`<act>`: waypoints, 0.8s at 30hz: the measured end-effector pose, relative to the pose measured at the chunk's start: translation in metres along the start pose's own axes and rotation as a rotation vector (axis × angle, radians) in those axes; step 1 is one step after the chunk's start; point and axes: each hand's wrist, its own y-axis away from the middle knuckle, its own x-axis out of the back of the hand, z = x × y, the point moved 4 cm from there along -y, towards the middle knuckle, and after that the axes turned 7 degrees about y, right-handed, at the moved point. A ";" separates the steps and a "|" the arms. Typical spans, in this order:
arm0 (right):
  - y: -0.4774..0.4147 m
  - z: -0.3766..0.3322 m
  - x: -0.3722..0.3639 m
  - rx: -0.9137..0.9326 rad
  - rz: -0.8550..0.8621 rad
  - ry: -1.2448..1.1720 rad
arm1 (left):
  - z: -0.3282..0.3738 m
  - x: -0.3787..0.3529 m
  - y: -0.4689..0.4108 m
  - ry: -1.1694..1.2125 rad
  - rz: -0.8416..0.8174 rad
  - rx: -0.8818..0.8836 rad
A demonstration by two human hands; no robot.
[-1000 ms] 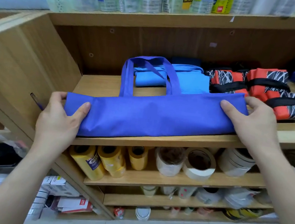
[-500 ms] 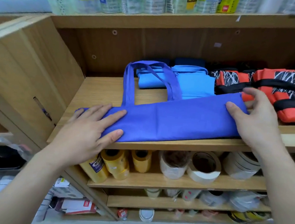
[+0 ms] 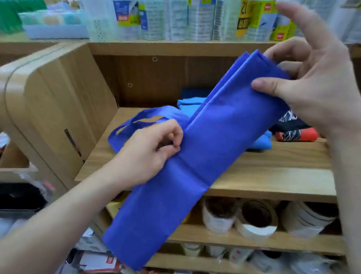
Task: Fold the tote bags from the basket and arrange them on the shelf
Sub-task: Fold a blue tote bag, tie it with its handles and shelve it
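A royal-blue tote bag (image 3: 194, 161), folded into a long strip, slants in the air before the wooden shelf (image 3: 271, 181). Its upper end is at the top right; its lower end hangs below the shelf edge. My right hand (image 3: 311, 84) pinches the upper end between thumb and curled fingers, index finger raised. My left hand (image 3: 148, 153) pinches the strip's left edge near the middle, where the handles (image 3: 131, 124) loop out to the left. On the shelf behind lie a folded light-blue bag (image 3: 262, 141) and red-and-black patterned folded bags (image 3: 296, 134).
Packaged goods (image 3: 189, 14) line the shelf above. Tape rolls (image 3: 255, 222) fill the lower shelves. The cabinet's rounded wooden side panel (image 3: 50, 104) stands at the left. A dark tray (image 3: 10, 198) and boxes sit low on the left.
The blue bag lay flat along the shelf's front edge under both hands. Now it is lifted off and tilted steeply, right end raised, left end hanging, with both hands pinching it.
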 end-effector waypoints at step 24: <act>0.089 0.038 -0.126 -0.097 -0.862 0.077 | -0.053 0.007 0.071 -0.482 -0.440 -0.054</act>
